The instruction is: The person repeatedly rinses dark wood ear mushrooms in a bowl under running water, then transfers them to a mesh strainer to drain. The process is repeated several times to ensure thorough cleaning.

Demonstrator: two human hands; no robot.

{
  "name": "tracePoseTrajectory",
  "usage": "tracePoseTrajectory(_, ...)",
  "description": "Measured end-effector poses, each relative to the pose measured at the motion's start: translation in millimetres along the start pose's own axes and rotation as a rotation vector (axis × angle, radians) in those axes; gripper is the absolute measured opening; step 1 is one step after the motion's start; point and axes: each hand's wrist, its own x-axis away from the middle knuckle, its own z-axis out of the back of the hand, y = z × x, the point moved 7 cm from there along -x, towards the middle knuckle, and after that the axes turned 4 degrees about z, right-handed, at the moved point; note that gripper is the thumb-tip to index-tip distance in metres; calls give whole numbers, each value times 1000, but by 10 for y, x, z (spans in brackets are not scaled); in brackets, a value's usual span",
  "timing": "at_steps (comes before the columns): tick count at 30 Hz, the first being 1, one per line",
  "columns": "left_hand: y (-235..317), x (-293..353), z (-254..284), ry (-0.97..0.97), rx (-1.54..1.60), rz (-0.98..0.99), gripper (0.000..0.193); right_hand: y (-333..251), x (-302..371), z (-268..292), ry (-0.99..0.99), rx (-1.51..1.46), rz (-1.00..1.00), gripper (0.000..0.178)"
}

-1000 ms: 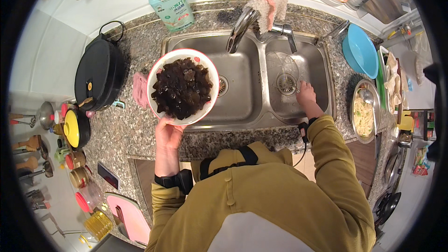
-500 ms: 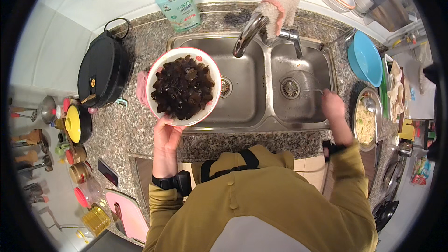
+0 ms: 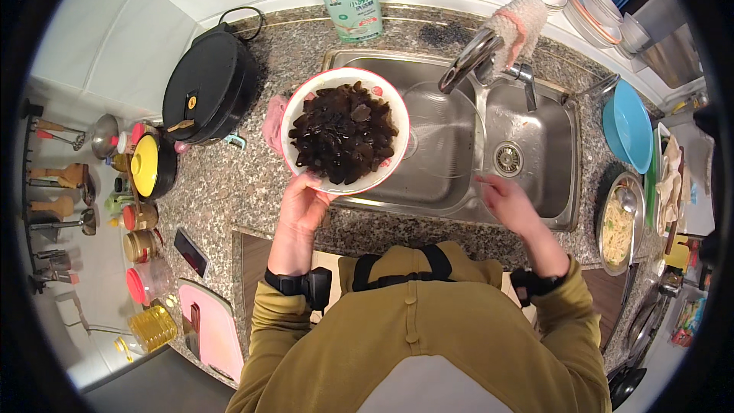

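My left hand grips the near rim of a white bowl with a red edge, holding it over the left side of the sink. Dark, wet pieces of what looks like wood ear fungus fill the bowl. My right hand is closed at the near edge of a round, fine-mesh strainer, which lies over the left basin just right of the bowl. Its mesh is thin and hard to make out against the metal. The double steel sink sits beneath both hands.
A tap with a cloth wrapped on it arches over the divider. Behind stands a green soap bottle. A black electric pan is at left; a blue basin and a dish of pale shreds are at right.
My right hand has moved left with the strainer, from the right basin to the left one. The view has shifted; my left hand still holds the bowl.
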Motion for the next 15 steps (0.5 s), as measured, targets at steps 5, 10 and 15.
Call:
tracePoseTrajectory(5,-15,-20,50,4,-25,-9,52,-60,-296,-694,-314,-515,-292,30)
tracePoseTrajectory(10,-29,-114,137,20,-45,3,57,-205,-346,-805,-303,-467,-246,30)
tracePoseTrajectory(15,24,-184,128,68,-160,-56,51,-164,-410,-816,-294,-464,-229,29)
